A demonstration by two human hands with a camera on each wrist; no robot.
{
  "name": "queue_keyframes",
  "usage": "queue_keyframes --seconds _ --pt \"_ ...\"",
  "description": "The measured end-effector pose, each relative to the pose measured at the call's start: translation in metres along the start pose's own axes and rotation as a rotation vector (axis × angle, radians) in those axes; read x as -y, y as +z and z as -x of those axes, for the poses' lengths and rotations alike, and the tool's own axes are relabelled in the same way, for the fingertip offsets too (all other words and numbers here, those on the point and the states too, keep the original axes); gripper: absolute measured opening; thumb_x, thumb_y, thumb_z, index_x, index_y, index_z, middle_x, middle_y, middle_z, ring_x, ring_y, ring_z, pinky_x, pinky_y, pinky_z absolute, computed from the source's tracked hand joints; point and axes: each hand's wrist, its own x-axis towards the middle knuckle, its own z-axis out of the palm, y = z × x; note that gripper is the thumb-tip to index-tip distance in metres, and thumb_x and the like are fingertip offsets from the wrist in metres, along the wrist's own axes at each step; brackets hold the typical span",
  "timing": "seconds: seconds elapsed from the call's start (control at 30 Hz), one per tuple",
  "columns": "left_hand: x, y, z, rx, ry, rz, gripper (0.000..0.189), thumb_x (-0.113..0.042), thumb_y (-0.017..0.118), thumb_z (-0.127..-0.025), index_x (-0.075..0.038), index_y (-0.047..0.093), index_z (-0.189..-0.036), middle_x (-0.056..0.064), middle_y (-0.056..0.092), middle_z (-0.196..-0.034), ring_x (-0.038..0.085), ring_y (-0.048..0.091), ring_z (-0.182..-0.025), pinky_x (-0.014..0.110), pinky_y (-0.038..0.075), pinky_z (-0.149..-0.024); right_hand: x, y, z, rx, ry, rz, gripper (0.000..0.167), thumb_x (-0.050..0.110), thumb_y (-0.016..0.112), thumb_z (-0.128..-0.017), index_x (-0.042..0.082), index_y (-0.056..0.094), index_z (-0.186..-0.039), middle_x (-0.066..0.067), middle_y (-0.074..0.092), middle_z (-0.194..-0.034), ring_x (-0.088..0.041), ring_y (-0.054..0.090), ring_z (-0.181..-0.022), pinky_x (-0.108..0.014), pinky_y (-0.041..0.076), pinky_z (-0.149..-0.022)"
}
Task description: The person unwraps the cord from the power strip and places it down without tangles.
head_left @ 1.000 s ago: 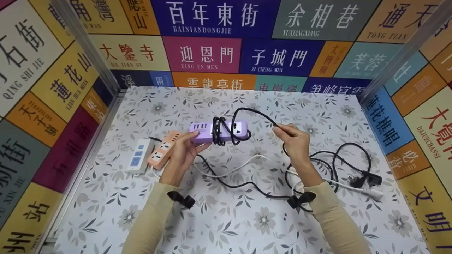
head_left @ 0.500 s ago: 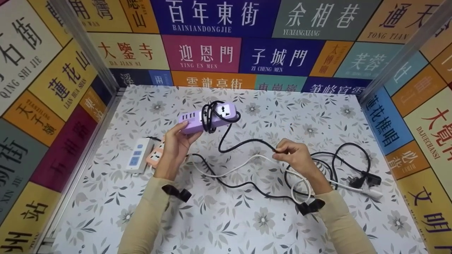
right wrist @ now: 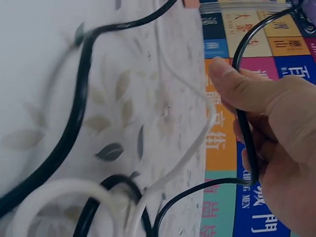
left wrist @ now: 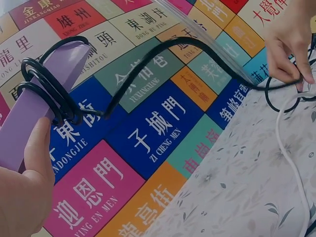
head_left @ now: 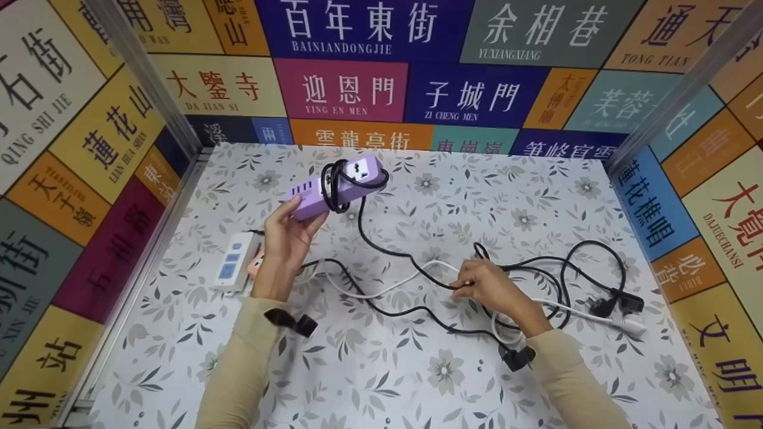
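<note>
My left hand grips the USB end of a purple power strip, held tilted above the table with its far end raised. Several turns of black cord are wrapped round the strip's middle. From there the cord runs down to my right hand, which pinches it between thumb and fingers. In the right wrist view the cord passes under the thumb and across the curled fingers. Beyond my right hand, a loop of black cord lies over other cables on the table.
A white power strip and a mostly hidden orange one lie at the left, behind my left forearm. White cable and black cable cross the middle. Black plugs and a white plug lie at the right. Lettered panels surround the table.
My left hand has carried the purple strip left and up, tilting it. My right hand has moved lower with the cord, and a longer stretch now hangs between the hands.
</note>
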Motion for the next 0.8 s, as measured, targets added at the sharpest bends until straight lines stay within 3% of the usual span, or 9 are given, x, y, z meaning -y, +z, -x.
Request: queue_keyframes --seconds 0.13,0.27,0.47,0.6,0.8 --pt "-0.003 0.0 0.0 0.008 0.009 0.004 0.03 -0.008 0.041 -0.103 0.0 0.047 -0.132 0.016 0.064 -0.113 0.025 0.072 -0.096 0.036 0.061 -0.086 -0.013 0.006 0.004 -0.011 0.028 0.112 0.019 0.018 0.088 -0.072 0.012 0.082 -0.088 0.003 0.068 -0.078 -0.017 0.059 -0.077 -0.033 0.05 -0.07" --pt "-0.003 -0.001 0.001 0.013 0.004 0.01 0.027 -0.008 0.041 -0.103 0.0 0.05 -0.127 0.016 0.066 -0.109 0.026 0.072 -0.093 0.036 0.062 -0.085 -0.021 0.011 0.008 -0.049 0.05 0.111 0.019 0.018 0.087 -0.074 0.011 0.082 -0.091 0.001 0.068 -0.082 -0.015 0.058 -0.078 -0.033 0.051 -0.07" --pt "0.001 -0.001 0.0 0.02 0.002 -0.034 0.023 -0.008 0.042 -0.103 0.0 0.056 -0.119 0.016 0.068 -0.106 0.027 0.072 -0.092 0.036 0.062 -0.085 -0.015 0.013 0.007 -0.107 0.132 -0.031 0.017 0.027 0.079 -0.086 0.013 0.081 -0.095 0.003 0.066 -0.087 -0.011 0.057 -0.075 -0.027 0.051 -0.066" --pt "0.005 0.0 -0.001 0.042 0.0 -0.075 0.023 -0.007 0.041 -0.102 0.0 0.053 -0.121 0.014 0.068 -0.107 0.026 0.073 -0.093 0.035 0.061 -0.086 -0.003 0.015 -0.001 -0.158 0.194 -0.131 0.02 0.027 0.073 -0.092 0.012 0.079 -0.104 0.003 0.067 -0.09 -0.009 0.059 -0.076 -0.024 0.052 -0.067" --pt "0.009 -0.001 -0.002 0.042 -0.007 -0.087 0.027 -0.007 0.041 -0.102 -0.001 0.05 -0.126 0.013 0.069 -0.108 0.026 0.073 -0.094 0.036 0.061 -0.087 0.025 0.023 -0.02 -0.191 0.171 -0.244 0.022 0.014 0.068 -0.095 0.01 0.075 -0.116 -0.005 0.071 -0.098 -0.013 0.063 -0.084 -0.024 0.055 -0.074"
